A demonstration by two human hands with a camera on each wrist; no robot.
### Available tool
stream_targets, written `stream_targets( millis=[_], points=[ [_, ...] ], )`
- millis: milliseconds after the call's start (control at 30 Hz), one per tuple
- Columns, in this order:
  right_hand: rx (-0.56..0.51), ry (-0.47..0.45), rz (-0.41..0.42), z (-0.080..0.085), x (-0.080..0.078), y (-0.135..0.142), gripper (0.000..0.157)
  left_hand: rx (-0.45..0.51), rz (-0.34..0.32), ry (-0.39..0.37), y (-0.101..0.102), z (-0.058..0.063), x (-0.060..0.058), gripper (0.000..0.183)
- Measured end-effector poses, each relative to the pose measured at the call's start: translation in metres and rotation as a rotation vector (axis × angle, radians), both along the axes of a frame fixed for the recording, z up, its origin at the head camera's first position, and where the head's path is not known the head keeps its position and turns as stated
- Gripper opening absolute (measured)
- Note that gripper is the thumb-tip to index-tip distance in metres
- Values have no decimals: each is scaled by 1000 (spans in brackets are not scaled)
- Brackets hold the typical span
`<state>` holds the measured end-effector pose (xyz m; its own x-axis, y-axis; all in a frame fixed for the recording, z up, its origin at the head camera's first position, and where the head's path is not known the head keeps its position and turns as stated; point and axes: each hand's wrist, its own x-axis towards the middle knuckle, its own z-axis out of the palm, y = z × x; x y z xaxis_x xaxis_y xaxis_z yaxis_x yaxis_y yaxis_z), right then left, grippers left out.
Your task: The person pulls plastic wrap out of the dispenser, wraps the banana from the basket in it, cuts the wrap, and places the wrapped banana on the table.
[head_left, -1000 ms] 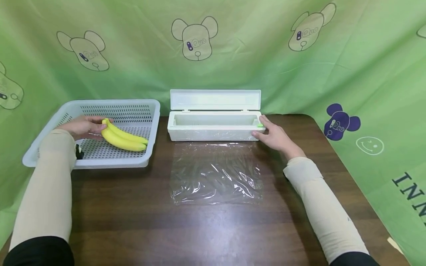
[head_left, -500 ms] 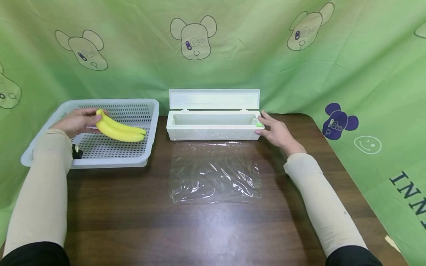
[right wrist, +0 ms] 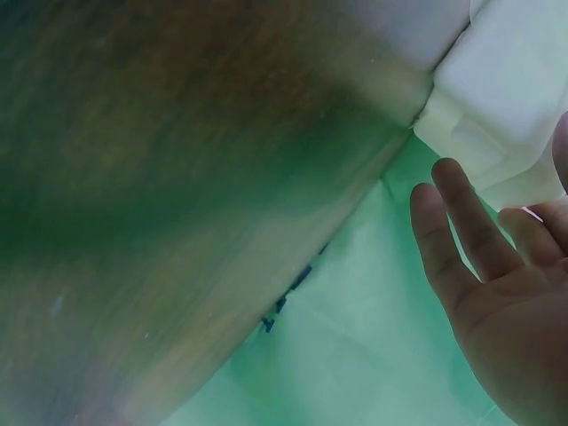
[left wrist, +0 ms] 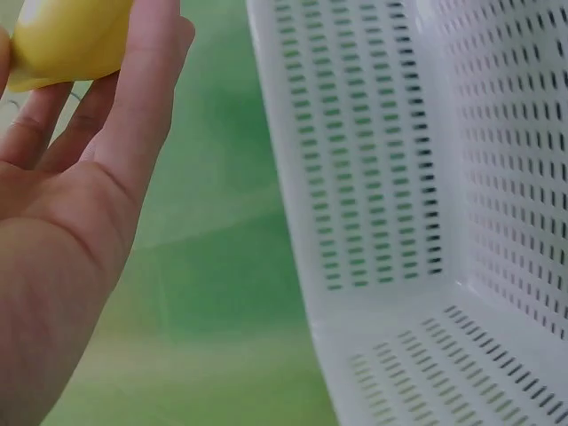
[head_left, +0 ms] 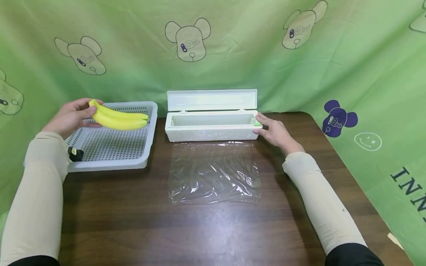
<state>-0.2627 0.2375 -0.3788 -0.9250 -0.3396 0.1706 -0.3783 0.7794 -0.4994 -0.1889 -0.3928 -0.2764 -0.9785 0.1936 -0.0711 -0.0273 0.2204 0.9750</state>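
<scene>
Two yellow bananas [head_left: 119,120], joined at one end, hang above the basket in the head view. My left hand [head_left: 71,114] holds them by that joined end, with the thumb in front. In the left wrist view, part of a banana [left wrist: 71,40] shows between the fingers. A white cling film dispenser [head_left: 211,133] stands at the back of the table with its lid [head_left: 212,100] raised. My right hand [head_left: 276,135] grips its right end between thumb and fingers, beside a small green piece [head_left: 257,124]. A sheet of clear film [head_left: 214,173] lies flat in front of the dispenser.
A pale perforated plastic basket [head_left: 143,162] stands on the left of the brown wooden table [head_left: 199,232]. A small black object [head_left: 75,154] shows by the left sleeve, at the basket's near side. Behind hangs a green printed cloth [head_left: 233,66].
My left hand has lifted the bananas up out of the basket and slightly to the left. The right hand remains at the dispenser's end, and the film stays in place.
</scene>
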Motion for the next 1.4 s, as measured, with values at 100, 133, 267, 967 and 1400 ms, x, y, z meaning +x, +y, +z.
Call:
stream_targets(
  millis=[100, 133, 267, 967, 1400],
  points=[
    [5, 1, 2, 1, 0, 1, 65, 59, -5, 19, 6, 5, 3, 45],
    [8, -1, 2, 1, 0, 1, 65, 80, -8, 23, 7, 6, 3, 44],
    [25, -14, 3, 1, 0, 0, 66, 140, -8, 39, 12, 7, 6, 38],
    [107, -30, 1, 10, 1, 1, 67, -52, -35, 231, 86, 17, 27, 39],
    [102, -44, 8, 10, 4, -2, 65, -113, -63, 273, 128, -1, 35, 37]
  ],
)
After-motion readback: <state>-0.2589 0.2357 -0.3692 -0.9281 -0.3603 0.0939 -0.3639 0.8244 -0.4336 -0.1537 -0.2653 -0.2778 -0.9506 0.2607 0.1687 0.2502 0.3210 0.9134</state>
